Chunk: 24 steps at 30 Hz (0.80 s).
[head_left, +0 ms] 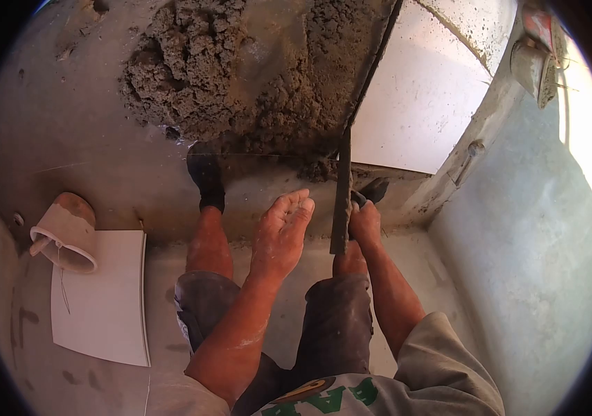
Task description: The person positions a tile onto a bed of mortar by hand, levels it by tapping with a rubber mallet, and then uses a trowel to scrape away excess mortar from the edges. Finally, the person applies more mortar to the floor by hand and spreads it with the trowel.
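My right hand (365,220) is closed around the handle of a plastering trowel (341,201). The trowel's long, mortar-coated blade is seen nearly edge-on and points away from me. Its far end is by the near-left corner of a white tile (407,111). To the left of the trowel, my left hand (282,225) is raised with nothing in it, its dusty fingers extended and slightly bent. Beyond both hands, heaped wet mortar (185,76) lies on the grey surface, with a rougher spread of it reaching the tile's left edge.
A mortar-stained bucket (67,232) lies tipped on stacked white tiles (102,312) at left. A dirty tool with a flat blade (533,66) rests on the ledge at upper right. A pale wall (517,208) rises on my right. My feet stand against the step.
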Each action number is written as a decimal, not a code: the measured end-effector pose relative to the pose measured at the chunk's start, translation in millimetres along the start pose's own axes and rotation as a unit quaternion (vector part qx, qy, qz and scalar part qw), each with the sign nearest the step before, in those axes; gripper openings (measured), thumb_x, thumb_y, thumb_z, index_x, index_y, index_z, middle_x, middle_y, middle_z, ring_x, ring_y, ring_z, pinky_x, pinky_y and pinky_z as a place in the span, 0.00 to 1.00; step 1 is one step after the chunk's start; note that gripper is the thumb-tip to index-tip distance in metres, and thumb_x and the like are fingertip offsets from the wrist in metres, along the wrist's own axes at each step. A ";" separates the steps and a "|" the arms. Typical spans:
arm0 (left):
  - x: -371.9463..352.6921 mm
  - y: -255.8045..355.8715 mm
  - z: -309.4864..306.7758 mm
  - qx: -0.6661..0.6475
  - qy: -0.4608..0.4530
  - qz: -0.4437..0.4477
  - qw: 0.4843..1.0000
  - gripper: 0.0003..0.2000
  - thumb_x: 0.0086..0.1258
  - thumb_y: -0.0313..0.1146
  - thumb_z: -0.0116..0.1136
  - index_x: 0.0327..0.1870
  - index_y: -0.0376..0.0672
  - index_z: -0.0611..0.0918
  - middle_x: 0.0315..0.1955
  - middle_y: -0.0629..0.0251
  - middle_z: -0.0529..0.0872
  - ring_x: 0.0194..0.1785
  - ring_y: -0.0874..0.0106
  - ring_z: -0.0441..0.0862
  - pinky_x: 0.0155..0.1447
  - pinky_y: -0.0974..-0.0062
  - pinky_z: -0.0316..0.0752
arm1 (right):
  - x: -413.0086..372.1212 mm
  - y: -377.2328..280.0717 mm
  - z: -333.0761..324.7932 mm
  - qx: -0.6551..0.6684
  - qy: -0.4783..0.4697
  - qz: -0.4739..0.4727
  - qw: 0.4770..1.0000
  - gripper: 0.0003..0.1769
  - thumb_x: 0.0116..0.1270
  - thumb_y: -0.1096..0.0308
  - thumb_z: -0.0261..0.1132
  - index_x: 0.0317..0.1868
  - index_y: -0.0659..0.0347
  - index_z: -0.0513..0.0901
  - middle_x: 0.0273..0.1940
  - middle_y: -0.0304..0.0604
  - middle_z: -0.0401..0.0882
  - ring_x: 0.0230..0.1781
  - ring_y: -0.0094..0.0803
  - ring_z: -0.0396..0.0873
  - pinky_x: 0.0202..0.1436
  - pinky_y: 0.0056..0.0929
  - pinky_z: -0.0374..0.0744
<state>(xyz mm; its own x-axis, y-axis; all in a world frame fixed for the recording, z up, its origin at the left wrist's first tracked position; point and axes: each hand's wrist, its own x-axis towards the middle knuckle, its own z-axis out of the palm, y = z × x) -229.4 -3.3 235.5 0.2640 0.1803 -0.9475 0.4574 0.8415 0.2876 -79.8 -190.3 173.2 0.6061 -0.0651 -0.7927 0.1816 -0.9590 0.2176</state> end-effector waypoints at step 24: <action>0.0 -2.2 8.3 -0.010 -0.011 -0.021 1.000 0.22 0.74 0.46 0.55 0.59 0.38 0.78 0.47 0.60 0.84 0.48 0.73 0.81 0.54 0.73 0.73 | -25.0 -21.6 2.9 0.056 -0.009 0.030 0.998 0.23 0.65 0.57 0.62 0.45 0.75 0.78 0.43 0.70 0.81 0.49 0.62 0.80 0.53 0.49 0.77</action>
<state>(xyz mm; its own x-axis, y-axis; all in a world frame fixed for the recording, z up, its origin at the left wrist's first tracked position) -223.3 -9.4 236.0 0.2638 0.1336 -0.9553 0.4506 0.8586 0.2446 -101.1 -168.7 186.7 0.5987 -0.1268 -0.7909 0.0578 -0.9780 0.2005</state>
